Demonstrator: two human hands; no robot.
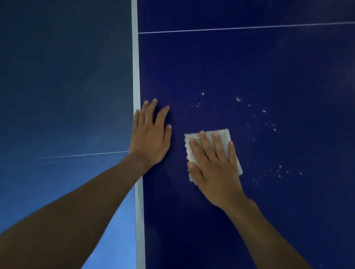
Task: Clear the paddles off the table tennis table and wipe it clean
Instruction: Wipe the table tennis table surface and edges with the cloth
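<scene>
The dark blue table tennis table [251, 67] fills the right of the head view. Its white edge line [136, 74] runs top to bottom. My right hand [214, 167] lies flat with straight fingers on a folded white paper towel [208, 136] and presses it to the table. My left hand [150, 134] rests flat and open on the table beside the white edge line, a little left of the towel. Small white droplets [265, 118] speckle the surface to the right of the towel. No paddle is in view.
A thin white centre line [249, 27] crosses the table at the top. Left of the white edge there is a blue surface [54, 79] with a thin pale line [82, 155] across it.
</scene>
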